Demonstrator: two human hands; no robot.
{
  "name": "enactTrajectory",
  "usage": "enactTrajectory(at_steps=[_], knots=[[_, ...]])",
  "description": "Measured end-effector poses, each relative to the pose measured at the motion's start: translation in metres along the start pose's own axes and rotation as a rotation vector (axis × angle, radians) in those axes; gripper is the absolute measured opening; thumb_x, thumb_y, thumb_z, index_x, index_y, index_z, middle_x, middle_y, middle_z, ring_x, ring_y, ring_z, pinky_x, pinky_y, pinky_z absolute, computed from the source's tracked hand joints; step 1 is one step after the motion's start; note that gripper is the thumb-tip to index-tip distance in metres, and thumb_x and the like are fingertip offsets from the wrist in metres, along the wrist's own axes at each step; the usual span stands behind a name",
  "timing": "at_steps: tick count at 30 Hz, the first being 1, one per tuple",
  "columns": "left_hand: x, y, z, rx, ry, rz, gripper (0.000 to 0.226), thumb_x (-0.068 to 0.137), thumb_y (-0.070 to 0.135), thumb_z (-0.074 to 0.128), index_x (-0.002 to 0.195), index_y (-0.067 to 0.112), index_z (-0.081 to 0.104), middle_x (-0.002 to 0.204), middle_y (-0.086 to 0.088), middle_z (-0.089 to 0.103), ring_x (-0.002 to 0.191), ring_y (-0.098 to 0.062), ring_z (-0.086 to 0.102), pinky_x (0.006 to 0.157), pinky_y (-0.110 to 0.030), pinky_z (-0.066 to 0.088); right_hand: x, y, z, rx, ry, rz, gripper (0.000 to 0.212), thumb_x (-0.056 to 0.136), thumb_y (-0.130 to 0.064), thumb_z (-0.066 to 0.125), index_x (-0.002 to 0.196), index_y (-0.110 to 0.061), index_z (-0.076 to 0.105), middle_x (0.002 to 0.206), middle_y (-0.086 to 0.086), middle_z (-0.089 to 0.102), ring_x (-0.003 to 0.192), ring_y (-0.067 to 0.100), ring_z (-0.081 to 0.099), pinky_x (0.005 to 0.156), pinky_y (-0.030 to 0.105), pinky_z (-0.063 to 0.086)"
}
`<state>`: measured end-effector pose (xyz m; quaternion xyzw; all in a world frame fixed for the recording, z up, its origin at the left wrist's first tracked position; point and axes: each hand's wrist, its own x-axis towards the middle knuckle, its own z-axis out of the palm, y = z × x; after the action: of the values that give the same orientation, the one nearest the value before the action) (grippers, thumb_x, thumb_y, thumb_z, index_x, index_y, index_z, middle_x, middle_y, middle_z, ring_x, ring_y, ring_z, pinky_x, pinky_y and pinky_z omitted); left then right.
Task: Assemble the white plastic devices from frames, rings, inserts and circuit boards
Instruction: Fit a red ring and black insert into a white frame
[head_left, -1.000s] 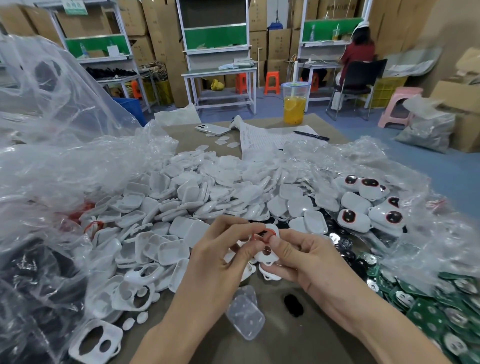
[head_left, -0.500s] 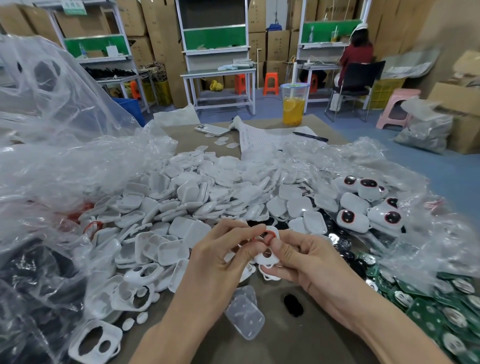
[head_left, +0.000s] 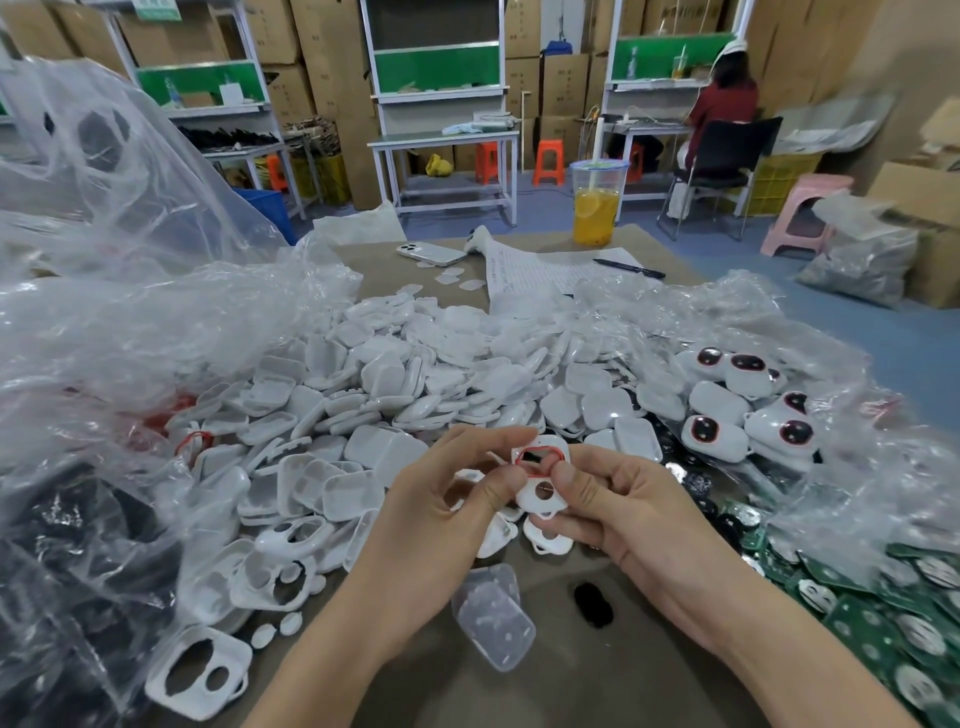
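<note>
Far left: clear plastic bags (head_left: 130, 322) bunched up, black parts (head_left: 62, 545) visible through the lower one. Lower left: spare frame (head_left: 197, 673) with two cutouts, flat on the counter (head_left: 571, 686).

Mid-frame, left of centre: pile of white shells (head_left: 363, 395), spread back toward the far edge.

Centre: left hand (head_left: 431, 525), grip clamped. Thumb and forefinger pinch the left edge of the white frame (head_left: 530, 499), right at the red ring (head_left: 538, 461). The ring sits around the frame's upper, larger opening; a small round hole is below it. The frame is held up just above the pile's near edge.

Right hand (head_left: 623, 514), grip also clamped on that frame. Thumb presses its right side just beside the ring, fingers curled behind.

Below the hands, on the counter: clear plastic cover (head_left: 493, 618), with a black oval insert (head_left: 592, 603) near it on the right, not touching.

Top centre, back of counter: phone (head_left: 431, 253), printed sheet (head_left: 545, 275), pen (head_left: 628, 268), cup of orange drink (head_left: 597, 208).

Right: finished white devices (head_left: 727, 410) with red-rimmed dark windows, lying on plastic. Lower right: green circuit boards (head_left: 883, 597), partly under plastic.

Upper right: seated person (head_left: 724, 98), back to camera.
</note>
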<state>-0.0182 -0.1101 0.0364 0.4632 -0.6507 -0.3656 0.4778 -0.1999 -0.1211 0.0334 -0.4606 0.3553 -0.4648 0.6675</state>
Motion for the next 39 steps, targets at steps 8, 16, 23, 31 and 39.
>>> enactTrajectory(at_steps=[8,16,23,31,39], knots=[[0.000,0.001,0.001,-0.128,-0.004,-0.027,0.030,0.093,0.020,0.071,0.101,0.048,0.073,0.093,0.014,0.074,0.088,0.001,0.068,0.074,-0.009,0.047,-0.001,0.001,0.003,0.012,-0.022,-0.003,0.032,0.077,-0.034,0.073,0.103,-0.017,0.079,0.105,0.011,0.076,0.100,0.021,0.072,0.083,0.024,0.058],[0.001,-0.001,0.002,-0.102,0.019,-0.039,0.031,0.093,0.018,0.070,0.099,0.048,0.073,0.095,0.011,0.075,0.086,-0.001,0.067,0.073,-0.013,0.049,-0.001,0.002,0.001,-0.019,-0.062,-0.009,0.039,0.075,-0.041,0.078,0.109,-0.022,0.078,0.114,0.009,0.075,0.111,0.024,0.069,0.086,0.025,0.057],[-0.004,0.002,0.002,0.221,0.043,0.179,0.031,0.095,0.025,0.069,0.109,0.052,0.068,0.111,0.021,0.066,0.103,-0.004,0.064,0.082,-0.011,0.046,0.002,0.001,-0.002,-0.002,-0.075,0.003,0.034,0.079,-0.034,0.073,0.108,-0.016,0.078,0.116,0.008,0.074,0.096,0.013,0.072,0.085,0.025,0.057],[-0.006,0.005,0.009,0.230,0.102,0.183,0.027,0.097,0.029,0.065,0.105,0.054,0.065,0.109,0.030,0.067,0.103,0.004,0.063,0.083,-0.004,0.042,0.002,0.000,-0.004,0.065,-0.126,0.014,0.034,0.083,-0.029,0.071,0.111,-0.010,0.076,0.116,0.010,0.073,0.080,0.011,0.070,0.085,0.026,0.058],[-0.007,0.001,0.017,0.150,0.148,0.119,0.025,0.094,0.033,0.065,0.102,0.056,0.064,0.100,0.030,0.071,0.096,0.005,0.065,0.080,-0.005,0.044,0.001,-0.001,-0.003,0.151,-0.133,0.053,0.023,0.083,-0.026,0.078,0.101,-0.011,0.080,0.102,0.010,0.076,0.090,0.016,0.075,0.079,0.025,0.059]])
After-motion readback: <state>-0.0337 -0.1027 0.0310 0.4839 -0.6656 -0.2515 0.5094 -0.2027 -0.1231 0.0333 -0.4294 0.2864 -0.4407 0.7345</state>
